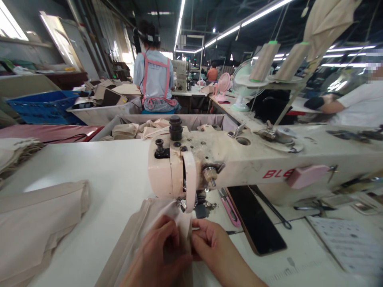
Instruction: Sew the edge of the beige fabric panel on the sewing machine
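Beige fabric (pixel 155 223), cream sewing machine (pixel 239 159) with red lettering, pink snips (pixel 229 209), blue crate (pixel 44 105).

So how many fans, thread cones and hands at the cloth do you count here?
Fans: 2, one pink, one white
Thread cones: 2
Hands on the cloth: 2, left, right
Total: 6

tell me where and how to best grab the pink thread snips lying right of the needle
Probably by the pink handle end of the thread snips, coming from above and from the near side. They lie flat on the table, handle end toward the person, the far end tucked under the sewing machine arm. The right hand is closest, though it is pinching the beige fabric.
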A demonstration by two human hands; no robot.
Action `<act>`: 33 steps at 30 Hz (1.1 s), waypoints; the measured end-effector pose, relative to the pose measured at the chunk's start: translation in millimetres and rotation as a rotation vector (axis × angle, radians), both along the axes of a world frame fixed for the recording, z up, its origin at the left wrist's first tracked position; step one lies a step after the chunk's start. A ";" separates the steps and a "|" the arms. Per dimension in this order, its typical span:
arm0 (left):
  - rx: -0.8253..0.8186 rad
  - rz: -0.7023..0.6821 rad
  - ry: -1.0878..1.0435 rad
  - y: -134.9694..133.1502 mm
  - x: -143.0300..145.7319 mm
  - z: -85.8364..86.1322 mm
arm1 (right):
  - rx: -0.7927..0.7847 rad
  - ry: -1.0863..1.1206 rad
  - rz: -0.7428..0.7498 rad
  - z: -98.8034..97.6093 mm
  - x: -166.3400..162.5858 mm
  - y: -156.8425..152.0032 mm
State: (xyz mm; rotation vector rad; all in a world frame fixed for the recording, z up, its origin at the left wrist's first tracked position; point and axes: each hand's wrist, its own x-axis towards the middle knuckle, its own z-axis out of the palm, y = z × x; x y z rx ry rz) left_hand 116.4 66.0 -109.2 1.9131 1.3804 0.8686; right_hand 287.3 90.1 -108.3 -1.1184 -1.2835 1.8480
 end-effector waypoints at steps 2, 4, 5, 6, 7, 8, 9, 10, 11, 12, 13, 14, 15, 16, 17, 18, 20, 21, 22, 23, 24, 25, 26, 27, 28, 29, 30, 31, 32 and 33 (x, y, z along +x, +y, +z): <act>0.007 -0.043 -0.047 -0.7 -10.6 -4.2 | 0.040 -0.038 -0.028 -3.1 -1.2 -0.3; -0.016 -0.062 -0.074 -0.1 -20.6 -4.7 | 0.022 -0.025 -0.037 -3.6 -4.7 -1.9; -0.037 -0.055 -0.074 0.3 -24.5 -3.3 | 0.004 -0.011 -0.037 -2.8 -7.2 -2.9; -0.063 -0.030 -0.062 0.5 -27.3 -1.1 | -0.019 0.006 -0.042 -1.7 -10.1 -3.9; -0.085 0.000 -0.041 0.2 -28.8 1.6 | -0.040 0.023 -0.053 -0.2 -13.2 -4.6; -0.088 0.035 -0.015 -0.8 -28.9 4.3 | -0.056 0.037 -0.069 1.2 -16.1 -5.0; -0.063 0.071 0.011 -2.4 -27.7 6.5 | -0.064 0.047 -0.090 2.4 -18.7 -5.0; -0.010 0.100 0.034 -4.5 -25.3 7.8 | -0.067 0.053 -0.114 3.3 -20.8 -4.6; 0.064 0.113 0.055 -7.0 -22.2 8.0 | -0.067 0.057 -0.137 3.7 -22.4 -3.9; 0.148 0.118 0.071 -9.5 -18.6 7.0 | -0.065 0.059 -0.156 3.7 -23.5 -3.2; 0.225 0.108 0.078 -12.0 -14.9 4.9 | -0.061 0.060 -0.169 3.4 -24.0 -2.4; 0.286 0.090 0.076 -14.0 -11.2 2.2 | -0.055 0.059 -0.177 2.8 -24.1 -1.9; 0.325 0.060 0.064 -15.6 -7.8 -1.0 | -0.046 0.056 -0.182 2.1 -23.9 -1.7; 0.347 0.027 0.049 -16.7 -4.9 -4.1 | -0.036 0.050 -0.184 1.5 -23.5 -1.7; 0.357 0.000 0.038 -17.2 -2.5 -6.9 | -0.024 0.044 -0.185 1.0 -22.9 -2.0; 0.355 -0.018 0.031 -17.4 -0.7 -9.1 | -0.011 0.037 -0.186 0.6 -22.2 -2.5; 0.347 -0.025 0.026 -17.1 1.1 -11.4 | 0.009 0.028 -0.184 0.2 -21.1 -3.5; 0.346 -0.024 0.027 -16.8 1.3 -11.6 | 0.016 0.024 -0.181 0.0 -20.7 -3.8; 0.349 -0.022 0.025 -16.6 1.1 -11.3 | 0.022 0.021 -0.175 -0.3 -20.5 -4.0; 0.355 -0.025 0.021 -16.6 0.9 -10.8 | 0.028 0.018 -0.169 -0.6 -20.4 -3.9; 0.359 -0.034 0.014 -16.7 0.7 -10.3 | 0.033 0.014 -0.165 -1.0 -20.4 -3.7; 0.359 -0.042 0.004 -17.1 0.7 -10.1 | 0.039 0.009 -0.162 -1.3 -20.4 -3.4; 0.354 -0.046 -0.010 -17.5 0.9 -10.1 | 0.043 0.005 -0.161 -1.4 -20.5 -3.1; 0.347 -0.045 -0.024 -18.0 1.5 -10.5 | 0.047 0.001 -0.161 -1.3 -20.6 -2.7; 0.339 -0.040 -0.040 -18.6 2.3 -11.2 | 0.048 -0.003 -0.161 -1.0 -20.6 -2.5; 0.330 -0.036 -0.055 -19.0 3.2 -12.2 | 0.046 -0.005 -0.161 -0.6 -20.6 -2.3; 0.325 -0.031 -0.071 -19.3 4.1 -13.4 | 0.043 -0.005 -0.158 -0.1 -20.6 -2.1; 0.322 -0.028 -0.086 -19.5 4.7 -14.7 | 0.038 -0.004 -0.154 0.4 -20.5 -2.1; 0.319 -0.029 -0.098 -19.7 5.0 -16.0 | 0.032 -0.002 -0.151 0.6 -20.4 -2.1; 0.319 -0.029 -0.108 -19.8 5.0 -17.2 | 0.027 0.000 -0.149 0.5 -20.2 -2.0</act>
